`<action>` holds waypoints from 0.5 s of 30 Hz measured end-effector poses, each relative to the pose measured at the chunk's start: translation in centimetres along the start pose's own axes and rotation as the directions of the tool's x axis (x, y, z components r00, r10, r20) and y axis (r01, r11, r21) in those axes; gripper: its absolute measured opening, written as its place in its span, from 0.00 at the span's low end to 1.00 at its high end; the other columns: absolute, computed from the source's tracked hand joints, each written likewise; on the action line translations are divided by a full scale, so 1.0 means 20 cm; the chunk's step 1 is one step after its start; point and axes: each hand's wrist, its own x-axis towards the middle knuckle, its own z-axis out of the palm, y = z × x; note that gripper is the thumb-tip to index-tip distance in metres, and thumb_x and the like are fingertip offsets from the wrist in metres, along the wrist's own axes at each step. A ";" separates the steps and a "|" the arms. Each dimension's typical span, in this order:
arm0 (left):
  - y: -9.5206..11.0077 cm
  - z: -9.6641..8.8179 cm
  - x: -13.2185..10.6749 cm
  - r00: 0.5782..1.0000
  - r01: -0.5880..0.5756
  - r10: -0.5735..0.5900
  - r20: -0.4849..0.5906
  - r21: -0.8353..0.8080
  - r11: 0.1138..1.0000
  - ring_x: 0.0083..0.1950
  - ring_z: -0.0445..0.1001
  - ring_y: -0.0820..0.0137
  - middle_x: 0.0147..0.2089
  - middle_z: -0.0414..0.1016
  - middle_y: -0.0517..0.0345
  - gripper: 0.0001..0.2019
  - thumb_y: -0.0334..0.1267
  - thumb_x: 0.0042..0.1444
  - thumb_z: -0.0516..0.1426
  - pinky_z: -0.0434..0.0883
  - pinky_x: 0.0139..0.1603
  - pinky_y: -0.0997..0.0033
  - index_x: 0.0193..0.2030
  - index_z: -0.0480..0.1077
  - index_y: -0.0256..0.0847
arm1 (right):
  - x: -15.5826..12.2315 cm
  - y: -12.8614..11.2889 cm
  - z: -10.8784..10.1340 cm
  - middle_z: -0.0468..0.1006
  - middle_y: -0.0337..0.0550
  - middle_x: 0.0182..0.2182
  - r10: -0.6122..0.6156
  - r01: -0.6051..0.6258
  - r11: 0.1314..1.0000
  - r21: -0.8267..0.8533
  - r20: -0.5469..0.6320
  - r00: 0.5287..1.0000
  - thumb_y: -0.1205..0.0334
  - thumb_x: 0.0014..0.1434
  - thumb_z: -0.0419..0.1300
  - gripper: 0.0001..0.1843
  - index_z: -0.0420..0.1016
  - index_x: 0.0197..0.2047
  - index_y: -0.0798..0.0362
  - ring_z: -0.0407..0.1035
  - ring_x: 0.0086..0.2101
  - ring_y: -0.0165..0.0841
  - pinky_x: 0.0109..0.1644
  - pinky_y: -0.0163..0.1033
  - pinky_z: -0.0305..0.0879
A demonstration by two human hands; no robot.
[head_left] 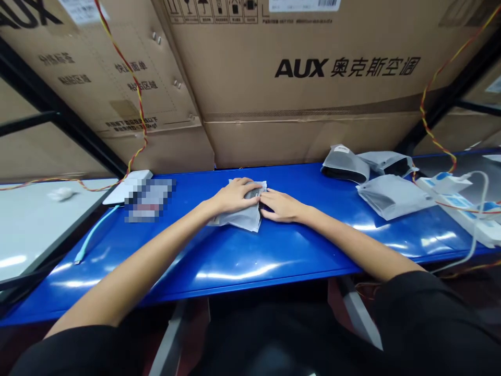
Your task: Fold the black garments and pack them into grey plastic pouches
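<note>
Bag [247, 218] mid-frame, lying flat.
Left hand [235, 196] spread over top; right hand [285, 206] at right edge, can't tell if pinching. Probably light, floppy, slick; best held by edges.

Pouch [243, 219] lying on table [274, 258] before me, under my left hand [234, 196]; other pouches [395, 198] sitting right, cartons [313, 99] standing behind.

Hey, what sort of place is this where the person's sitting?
Probably a storeroom or warehouse workstation: large brown cardboard with AUX printing stands behind a glossy blue work surface, and frosted translucent plastic pouches lie at its right.
</note>
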 end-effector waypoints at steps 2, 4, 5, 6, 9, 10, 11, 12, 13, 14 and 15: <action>0.01 -0.01 0.01 1.000 0.009 -0.010 0.027 0.023 1.000 0.70 0.65 0.52 0.70 0.69 0.49 0.28 0.59 0.67 0.50 0.62 0.71 0.49 0.68 0.70 0.50 | -0.04 -0.02 -0.01 0.82 0.54 0.52 -0.048 0.050 0.998 0.045 -0.044 0.998 0.59 0.71 0.57 0.14 0.78 0.54 0.55 0.74 0.55 0.45 0.66 0.57 0.66; 0.02 -0.01 0.01 1.000 0.004 -0.005 0.022 0.036 0.999 0.69 0.67 0.53 0.69 0.70 0.49 0.26 0.56 0.66 0.52 0.63 0.70 0.50 0.66 0.73 0.49 | -0.06 -0.05 -0.01 0.82 0.48 0.52 -0.123 0.127 0.986 0.109 -0.048 0.991 0.60 0.72 0.57 0.12 0.80 0.53 0.51 0.73 0.56 0.42 0.66 0.54 0.66; 0.02 -0.01 0.02 1.000 -0.004 0.004 0.009 0.037 0.999 0.68 0.68 0.53 0.68 0.71 0.49 0.25 0.53 0.66 0.52 0.64 0.69 0.51 0.65 0.74 0.48 | -0.05 -0.07 -0.01 0.83 0.47 0.51 -0.153 0.157 0.978 0.136 -0.037 0.988 0.60 0.73 0.57 0.12 0.80 0.52 0.50 0.73 0.56 0.41 0.65 0.52 0.67; 0.02 -0.01 0.02 1.000 -0.014 0.014 -0.006 0.034 0.999 0.67 0.69 0.54 0.67 0.72 0.49 0.24 0.51 0.66 0.53 0.64 0.69 0.53 0.64 0.74 0.47 | -0.04 -0.09 0.00 0.83 0.46 0.50 -0.167 0.168 0.974 0.153 -0.023 0.986 0.61 0.73 0.56 0.12 0.81 0.50 0.51 0.74 0.55 0.40 0.64 0.50 0.69; 0.02 0.00 0.01 0.998 -0.012 0.012 -0.060 0.006 1.000 0.64 0.72 0.56 0.64 0.74 0.49 0.23 0.45 0.65 0.53 0.65 0.69 0.54 0.64 0.75 0.45 | 0.02 -0.18 0.02 0.83 0.49 0.48 -0.122 0.120 0.982 0.149 0.007 0.992 0.62 0.75 0.53 0.14 0.81 0.48 0.54 0.74 0.52 0.40 0.59 0.48 0.71; 0.02 0.00 0.01 0.997 -0.006 0.005 -0.077 -0.005 1.000 0.63 0.72 0.56 0.64 0.74 0.49 0.23 0.44 0.65 0.54 0.65 0.69 0.54 0.64 0.76 0.45 | 0.03 -0.21 0.03 0.83 0.50 0.49 -0.099 0.095 0.986 0.138 0.018 0.995 0.62 0.75 0.53 0.15 0.81 0.48 0.54 0.74 0.51 0.41 0.59 0.49 0.71; 0.03 0.00 0.01 0.996 -0.002 0.001 -0.090 -0.015 1.000 0.63 0.72 0.56 0.63 0.74 0.49 0.23 0.44 0.65 0.54 0.65 0.69 0.55 0.64 0.76 0.45 | 0.04 -0.24 0.03 0.83 0.51 0.49 -0.081 0.076 0.989 0.128 0.030 0.996 0.61 0.75 0.52 0.15 0.80 0.49 0.55 0.74 0.52 0.41 0.60 0.50 0.69; 0.03 0.01 0.01 0.995 -0.004 0.002 -0.100 -0.020 1.000 0.63 0.73 0.56 0.63 0.75 0.49 0.23 0.44 0.64 0.54 0.66 0.69 0.55 0.63 0.76 0.45 | 0.04 -0.27 0.03 0.82 0.52 0.51 -0.072 0.067 0.990 0.121 0.042 0.996 0.59 0.75 0.52 0.15 0.80 0.50 0.56 0.73 0.53 0.42 0.62 0.52 0.68; 0.04 0.01 0.01 0.995 -0.007 0.005 -0.102 -0.019 1.000 0.63 0.73 0.56 0.63 0.75 0.49 0.23 0.43 0.64 0.54 0.66 0.69 0.55 0.63 0.77 0.45 | 0.04 -0.30 0.04 0.81 0.53 0.52 -0.069 0.062 0.991 0.115 0.051 0.996 0.57 0.75 0.53 0.16 0.79 0.52 0.56 0.71 0.55 0.44 0.64 0.55 0.65; 0.04 0.01 0.01 0.995 -0.009 0.008 -0.098 -0.010 1.000 0.62 0.73 0.57 0.63 0.75 0.50 0.22 0.44 0.64 0.55 0.66 0.69 0.56 0.62 0.77 0.46 | 0.03 -0.32 0.03 0.79 0.55 0.54 -0.068 0.061 0.992 0.109 0.061 0.996 0.53 0.75 0.54 0.17 0.78 0.53 0.56 0.69 0.57 0.46 0.66 0.57 0.63; 0.04 0.01 0.02 0.996 -0.007 0.007 -0.092 0.005 1.000 0.62 0.73 0.57 0.62 0.75 0.50 0.22 0.44 0.64 0.55 0.66 0.69 0.56 0.62 0.77 0.47 | 0.03 -0.34 0.03 0.78 0.56 0.56 -0.068 0.061 0.993 0.103 0.070 0.995 0.49 0.74 0.54 0.20 0.77 0.54 0.55 0.68 0.59 0.48 0.67 0.59 0.61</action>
